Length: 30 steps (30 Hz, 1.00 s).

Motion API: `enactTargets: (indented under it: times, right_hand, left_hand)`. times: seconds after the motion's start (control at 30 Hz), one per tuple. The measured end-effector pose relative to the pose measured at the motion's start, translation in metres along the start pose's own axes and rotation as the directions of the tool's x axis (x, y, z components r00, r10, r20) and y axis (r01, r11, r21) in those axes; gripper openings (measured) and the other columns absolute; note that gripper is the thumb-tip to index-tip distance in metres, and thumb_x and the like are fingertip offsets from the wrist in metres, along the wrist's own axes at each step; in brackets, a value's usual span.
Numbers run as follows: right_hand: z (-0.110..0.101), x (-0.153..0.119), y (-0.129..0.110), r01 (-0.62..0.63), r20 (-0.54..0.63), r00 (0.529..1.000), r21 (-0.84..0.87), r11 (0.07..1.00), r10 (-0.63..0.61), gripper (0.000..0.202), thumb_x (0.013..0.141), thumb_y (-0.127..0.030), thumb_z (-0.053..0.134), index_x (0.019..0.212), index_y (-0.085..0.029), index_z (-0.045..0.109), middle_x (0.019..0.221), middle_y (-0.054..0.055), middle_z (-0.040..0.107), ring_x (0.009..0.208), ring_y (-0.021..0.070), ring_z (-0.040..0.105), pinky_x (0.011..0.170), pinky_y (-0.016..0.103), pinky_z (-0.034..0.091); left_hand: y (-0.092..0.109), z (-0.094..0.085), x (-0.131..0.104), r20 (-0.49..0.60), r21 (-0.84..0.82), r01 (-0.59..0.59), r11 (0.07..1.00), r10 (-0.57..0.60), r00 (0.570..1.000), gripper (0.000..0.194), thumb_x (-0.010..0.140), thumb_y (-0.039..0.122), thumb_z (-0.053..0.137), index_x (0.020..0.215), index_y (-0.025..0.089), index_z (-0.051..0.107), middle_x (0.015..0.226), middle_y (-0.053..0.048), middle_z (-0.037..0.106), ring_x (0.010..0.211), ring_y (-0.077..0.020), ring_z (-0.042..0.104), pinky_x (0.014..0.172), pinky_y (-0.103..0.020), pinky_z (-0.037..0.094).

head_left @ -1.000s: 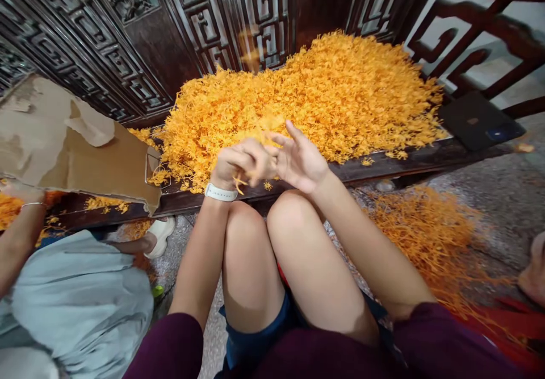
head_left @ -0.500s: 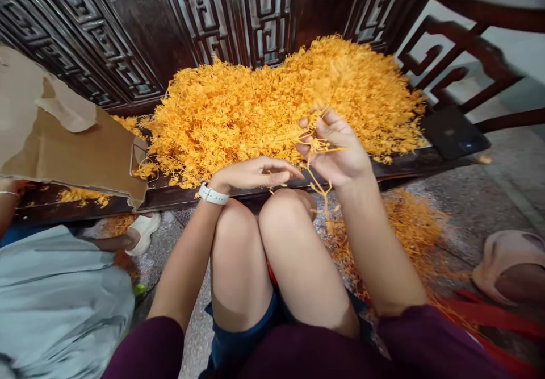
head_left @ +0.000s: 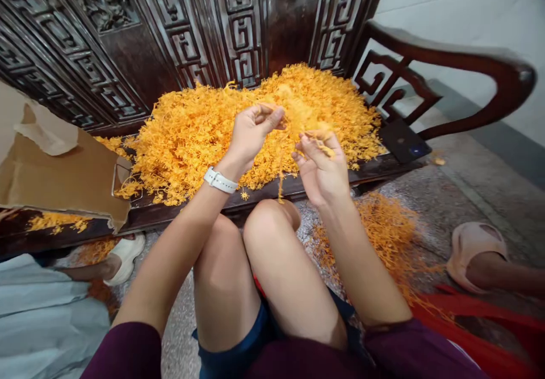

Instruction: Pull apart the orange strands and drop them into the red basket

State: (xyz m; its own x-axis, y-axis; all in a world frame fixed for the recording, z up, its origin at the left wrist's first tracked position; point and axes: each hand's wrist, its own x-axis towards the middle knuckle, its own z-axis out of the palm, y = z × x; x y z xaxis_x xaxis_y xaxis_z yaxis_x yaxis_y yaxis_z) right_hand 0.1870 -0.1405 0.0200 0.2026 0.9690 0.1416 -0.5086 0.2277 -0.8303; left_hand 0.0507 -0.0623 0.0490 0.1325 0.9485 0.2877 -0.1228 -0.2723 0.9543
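Note:
In the head view, my right hand point(head_left: 323, 166) is closed on a yellow-orange branching plastic sprig point(head_left: 304, 119), its thumb and fingers pinched around the thin stems. Motion smears the upper part of the sprig. To its left my left hand point(head_left: 251, 132), with a white watch band on the wrist, pinches thumb and forefinger together at the sprig's edge; the exact contact is blurred. A thin strand point(head_left: 281, 180) hangs down between the two hands. Behind them a large heap of small yellow-orange sprigs point(head_left: 183, 140) covers the wooden bench.
A torn cardboard box point(head_left: 46, 169) stands at the left. A dark phone point(head_left: 404, 143) lies on the bench's right end, by the carved armrest point(head_left: 460, 55). Orange stems point(head_left: 387, 231) are piled on the floor. Other people's feet show at both sides.
My left hand has risen from above my knees to the sprig, its fingers now pinched. My right hand is still closed on the sprig. The view has shifted rightward.

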Motion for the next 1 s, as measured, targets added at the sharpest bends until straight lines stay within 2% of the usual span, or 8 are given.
enactTargets:
  times: [0.2,0.33,0.43,0.57,0.63,0.73,0.8,1.0]
  right_hand:
    - [-0.020,-0.003,-0.032,0.127,0.111,0.989,-0.317,0.940,-0.096,0.023,0.084,-0.032,0.079,0.090,-0.028,0.058,0.106,0.001,0.064,0.090,0.0162,0.062,0.079,0.031,0.058]
    - [-0.037,0.002,-0.043,0.291,0.077,0.954,-0.478,0.829,-0.291,0.025,0.087,-0.036,0.076,0.106,-0.029,0.061,0.107,0.004,0.064,0.095,0.0194,0.064,0.076,0.032,0.057]
    - [-0.035,0.011,-0.051,0.365,0.080,0.922,-0.510,0.779,-0.380,0.031,0.092,-0.048,0.072,0.115,-0.031,0.060,0.114,0.005,0.064,0.101,0.0209,0.067,0.071,0.031,0.057]
    - [-0.010,0.026,-0.053,0.330,0.291,0.938,-0.577,0.747,-0.189,0.037,0.090,-0.059,0.076,0.111,-0.029,0.066,0.100,0.004,0.067,0.093,0.0202,0.068,0.069,0.031,0.057]
    - [-0.002,0.031,-0.051,0.363,0.335,0.924,-0.626,0.690,-0.183,0.035,0.087,-0.056,0.081,0.098,-0.026,0.069,0.091,0.004,0.066,0.084,0.0187,0.066,0.067,0.032,0.056]
    - [-0.002,0.034,-0.049,0.420,0.262,0.906,-0.646,0.637,-0.331,0.031,0.088,-0.054,0.081,0.092,-0.026,0.068,0.089,0.003,0.065,0.077,0.0175,0.062,0.063,0.032,0.054]
    - [-0.006,0.032,-0.050,0.405,0.191,0.907,-0.636,0.657,-0.374,0.031,0.090,-0.056,0.078,0.094,-0.028,0.065,0.087,0.003,0.063,0.073,0.0168,0.061,0.058,0.031,0.051]
    - [0.002,0.014,-0.039,0.178,0.215,0.976,-0.649,0.739,-0.046,0.038,0.093,-0.065,0.070,0.104,-0.029,0.063,0.084,0.002,0.062,0.063,0.0155,0.056,0.051,0.029,0.043]
  left_hand:
    - [0.020,0.036,0.030,0.013,-0.116,0.119,0.986,-0.118,0.993,0.024,0.100,0.046,0.068,0.101,0.024,0.059,0.081,0.000,0.067,0.069,-0.0114,0.067,0.067,-0.024,0.052]
    - [0.014,0.024,0.023,0.006,-0.099,0.104,0.990,-0.104,0.995,0.033,0.094,0.051,0.076,0.100,0.024,0.059,0.072,0.003,0.058,0.060,-0.0094,0.059,0.059,-0.023,0.045]
    - [0.007,0.006,0.009,0.068,-0.011,0.058,0.998,-0.057,0.996,0.036,0.091,0.052,0.079,0.087,0.020,0.062,0.069,0.002,0.056,0.061,-0.0082,0.054,0.057,-0.023,0.040]
    - [0.005,-0.007,-0.007,0.221,0.100,-0.007,0.995,-0.015,0.975,0.044,0.081,0.054,0.088,0.075,0.016,0.067,0.070,-0.001,0.063,0.067,-0.0097,0.056,0.060,-0.024,0.042]
    - [0.004,-0.010,-0.011,0.246,0.099,-0.016,0.995,-0.009,0.969,0.044,0.079,0.055,0.088,0.075,0.015,0.071,0.072,-0.002,0.066,0.068,-0.0107,0.058,0.061,-0.025,0.043]
    - [0.005,-0.015,-0.011,0.242,0.027,-0.017,0.999,0.010,0.970,0.041,0.080,0.053,0.088,0.081,0.015,0.075,0.079,-0.003,0.071,0.074,-0.0118,0.064,0.067,-0.025,0.048]
    - [0.008,-0.018,-0.010,0.244,-0.017,-0.001,1.000,0.005,0.970,0.036,0.079,0.048,0.090,0.084,0.015,0.076,0.085,-0.005,0.074,0.080,-0.0128,0.067,0.072,-0.025,0.051]
    - [0.012,-0.012,-0.008,0.176,-0.123,0.029,0.992,-0.007,0.984,0.028,0.082,0.041,0.090,0.086,0.017,0.076,0.080,-0.003,0.070,0.078,-0.0127,0.066,0.062,-0.022,0.047]
